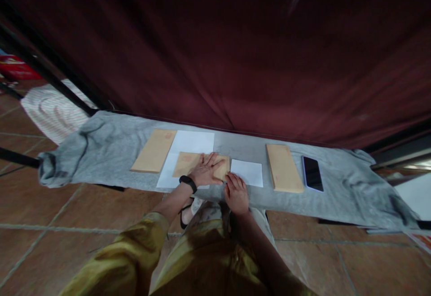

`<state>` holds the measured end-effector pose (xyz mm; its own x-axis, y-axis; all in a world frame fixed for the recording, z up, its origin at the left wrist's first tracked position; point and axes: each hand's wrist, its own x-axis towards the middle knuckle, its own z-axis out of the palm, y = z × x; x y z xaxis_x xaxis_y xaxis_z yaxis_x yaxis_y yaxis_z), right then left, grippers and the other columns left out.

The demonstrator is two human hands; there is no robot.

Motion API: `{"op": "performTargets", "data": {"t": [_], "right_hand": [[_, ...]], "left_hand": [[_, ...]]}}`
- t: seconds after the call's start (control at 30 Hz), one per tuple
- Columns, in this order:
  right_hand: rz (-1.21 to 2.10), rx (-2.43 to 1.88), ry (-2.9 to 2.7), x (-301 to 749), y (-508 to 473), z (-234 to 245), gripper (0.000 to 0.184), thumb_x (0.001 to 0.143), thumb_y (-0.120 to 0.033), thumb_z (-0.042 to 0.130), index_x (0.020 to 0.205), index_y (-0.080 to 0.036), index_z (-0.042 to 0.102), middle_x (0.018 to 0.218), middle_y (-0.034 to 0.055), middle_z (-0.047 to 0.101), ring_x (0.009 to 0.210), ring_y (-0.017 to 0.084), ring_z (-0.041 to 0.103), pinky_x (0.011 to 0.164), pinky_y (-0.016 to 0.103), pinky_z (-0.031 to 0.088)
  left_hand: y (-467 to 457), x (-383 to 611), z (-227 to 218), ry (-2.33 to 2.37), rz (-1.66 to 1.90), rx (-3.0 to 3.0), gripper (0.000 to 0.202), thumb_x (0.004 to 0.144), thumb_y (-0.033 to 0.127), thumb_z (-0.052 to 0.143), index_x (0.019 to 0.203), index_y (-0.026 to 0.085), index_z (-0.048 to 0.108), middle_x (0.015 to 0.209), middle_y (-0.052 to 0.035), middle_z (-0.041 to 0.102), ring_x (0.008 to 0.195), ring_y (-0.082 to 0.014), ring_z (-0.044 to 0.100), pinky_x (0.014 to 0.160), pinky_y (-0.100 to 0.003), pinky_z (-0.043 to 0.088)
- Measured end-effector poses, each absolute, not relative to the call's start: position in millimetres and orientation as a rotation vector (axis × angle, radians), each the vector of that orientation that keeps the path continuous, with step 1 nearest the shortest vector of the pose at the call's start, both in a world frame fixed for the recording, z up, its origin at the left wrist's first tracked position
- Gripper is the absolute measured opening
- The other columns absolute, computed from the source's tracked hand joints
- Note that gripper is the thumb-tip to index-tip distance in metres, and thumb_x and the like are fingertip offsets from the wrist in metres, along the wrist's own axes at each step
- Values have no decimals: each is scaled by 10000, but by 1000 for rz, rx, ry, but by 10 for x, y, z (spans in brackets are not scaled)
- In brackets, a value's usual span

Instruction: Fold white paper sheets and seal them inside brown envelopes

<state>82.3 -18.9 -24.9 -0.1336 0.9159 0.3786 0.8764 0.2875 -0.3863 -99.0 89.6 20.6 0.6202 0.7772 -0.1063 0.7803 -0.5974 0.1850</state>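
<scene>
A brown paper envelope (183, 163) lies crosswise in front of me, partly over a white sheet of paper (195, 141). Flat on top of it, my left hand (204, 170) presses down with spread fingers, a black band around its wrist. At the envelope's right end, my right hand (236, 193) has its fingers together and bent, gripping the edge there; the thumb is only partly visible. Just right of that end is a smaller white piece of paper (249, 172), close to the right fingers.
More brown envelopes lie left (155, 150), and a stack of them (284, 168) lies right, beside a dark-screened phone (312, 173). A grey cloth (111, 152) covers the narrow bench. Behind it hangs a dark red curtain (235, 63); metal bars (43, 71) stand at left.
</scene>
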Motion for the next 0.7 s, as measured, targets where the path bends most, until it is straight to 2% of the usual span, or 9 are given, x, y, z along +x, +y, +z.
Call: {"op": "performTargets", "data": {"t": [0.2, 0.37, 0.53, 0.7], "right_hand": [[117, -1604, -2026, 824, -190, -253, 404, 984, -187, 458, 1368, -173, 583, 1420, 99, 604, 1339, 242, 500, 1144, 429, 348], [145, -1613, -2005, 813, -191, -246, 417, 983, -181, 451, 1381, -173, 573, 1418, 97, 606, 1338, 241, 500, 1148, 431, 346], [180, -1634, -1984, 815, -184, -230, 425, 983, -183, 451, 1393, -176, 563, 1416, 89, 606, 1355, 235, 477, 1153, 421, 339], [242, -1681, -1969, 809, -164, -149, 413, 968, -169, 465, 1362, -189, 586, 1387, 81, 617, 1305, 236, 498, 1136, 412, 349]], "left_hand": [[1024, -918, 273, 1265, -109, 2530, 1143, 618, 699, 788, 1578, 313, 302, 1680, -161, 179, 1533, -423, 148, 1184, -684, 58], [1040, -992, 215, 1224, -57, 2523, 1109, 667, 697, 742, 1587, 297, 269, 1678, -150, 195, 1540, -378, 162, 1207, -633, 55], [1042, -1086, 74, 1242, 1, 2523, 1148, 673, 734, 715, 1598, 259, 231, 1690, -144, 150, 1559, -344, 88, 1232, -559, 37], [1049, -1089, 36, 1248, 14, 2541, 1155, 657, 747, 725, 1590, 256, 253, 1680, -154, 186, 1555, -342, 117, 1233, -550, 40]]}}
